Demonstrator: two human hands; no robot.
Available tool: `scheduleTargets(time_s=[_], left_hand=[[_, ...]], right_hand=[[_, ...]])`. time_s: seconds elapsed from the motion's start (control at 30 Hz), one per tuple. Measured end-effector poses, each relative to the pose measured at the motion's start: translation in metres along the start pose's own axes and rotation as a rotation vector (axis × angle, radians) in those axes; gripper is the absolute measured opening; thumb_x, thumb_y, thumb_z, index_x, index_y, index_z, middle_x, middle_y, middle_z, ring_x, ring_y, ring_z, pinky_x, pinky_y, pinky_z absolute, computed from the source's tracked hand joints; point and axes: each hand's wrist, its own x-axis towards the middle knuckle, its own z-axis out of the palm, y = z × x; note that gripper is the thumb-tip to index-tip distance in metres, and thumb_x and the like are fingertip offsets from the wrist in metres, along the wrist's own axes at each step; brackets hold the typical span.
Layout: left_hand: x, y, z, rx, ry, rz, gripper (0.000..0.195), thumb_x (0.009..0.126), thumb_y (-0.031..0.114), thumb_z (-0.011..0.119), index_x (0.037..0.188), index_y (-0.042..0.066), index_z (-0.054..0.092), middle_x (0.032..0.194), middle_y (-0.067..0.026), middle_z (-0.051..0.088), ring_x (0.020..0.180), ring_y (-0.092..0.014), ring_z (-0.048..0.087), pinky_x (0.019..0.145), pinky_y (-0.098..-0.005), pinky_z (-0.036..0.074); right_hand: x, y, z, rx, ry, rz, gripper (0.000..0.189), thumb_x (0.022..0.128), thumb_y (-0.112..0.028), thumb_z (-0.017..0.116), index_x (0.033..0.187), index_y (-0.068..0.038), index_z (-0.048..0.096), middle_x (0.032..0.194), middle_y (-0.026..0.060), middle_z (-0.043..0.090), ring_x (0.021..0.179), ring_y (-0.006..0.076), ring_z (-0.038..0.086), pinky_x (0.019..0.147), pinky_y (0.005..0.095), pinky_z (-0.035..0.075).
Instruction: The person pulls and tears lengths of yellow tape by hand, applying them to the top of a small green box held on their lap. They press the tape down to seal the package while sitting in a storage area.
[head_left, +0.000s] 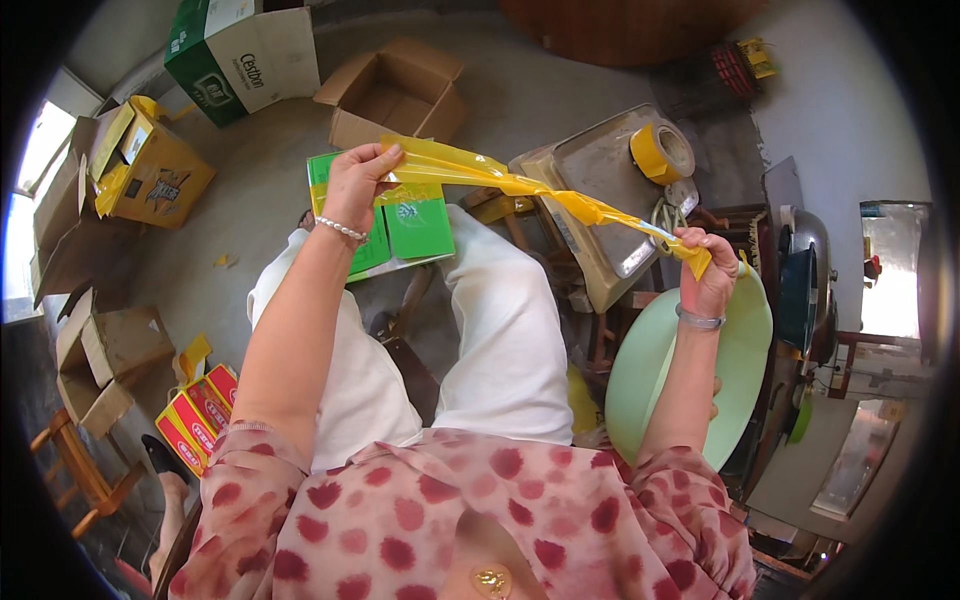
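A long strip of yellow packing tape (517, 184), twisted along its middle, is stretched between my two hands. My left hand (360, 176) pinches its wide end just above a green cardboard box (416, 229), which rests between my knees and has yellow tape across its top. Out to the right, my right hand (709, 266) grips the narrow, crumpled end. A roll of yellow tape (660, 154) lies on the metal platform of a weighing scale (600, 195), beneath and beyond the strip. I cannot tell whether the strip still touches the green box.
An open brown carton (397, 94) stands on the floor ahead. A yellow carton (154, 169), a green and white carton (244, 60) and a red box (199, 416) are to the left. A pale green basin (645, 367) sits beside my right forearm. Another person's foot (169, 465) shows at lower left.
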Motion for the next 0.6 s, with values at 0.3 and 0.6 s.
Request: scheduleTargets(time_s=[0.3, 0.6], left_hand=[[0.003, 0.001, -0.005, 0.022, 0.066, -0.041, 0.011, 0.085, 0.014, 0.062, 0.087, 0.003, 0.060, 0.072, -0.0009, 0.058, 0.061, -0.009, 0.054, 0.062, -0.0219, 0.050], [0.010, 0.016, -0.030, -0.185, 0.069, 0.094, 0.011, 0.087, 0.015, 0.059, 0.087, 0.005, 0.061, 0.074, -0.0012, 0.061, 0.059, -0.009, 0.055, 0.065, -0.0256, 0.050]], right_hand=[[0.008, -0.033, -0.028, -0.038, 0.079, -0.061, 0.014, 0.080, 0.000, 0.053, 0.091, 0.001, 0.061, 0.086, 0.0139, 0.063, 0.085, 0.0259, 0.060, 0.087, 0.0396, 0.046], [-0.003, -0.084, -0.132, -0.208, 0.601, 0.173, 0.026, 0.083, 0.000, 0.046, 0.105, 0.006, 0.058, 0.100, 0.0177, 0.061, 0.092, 0.0258, 0.060, 0.087, 0.0338, 0.047]])
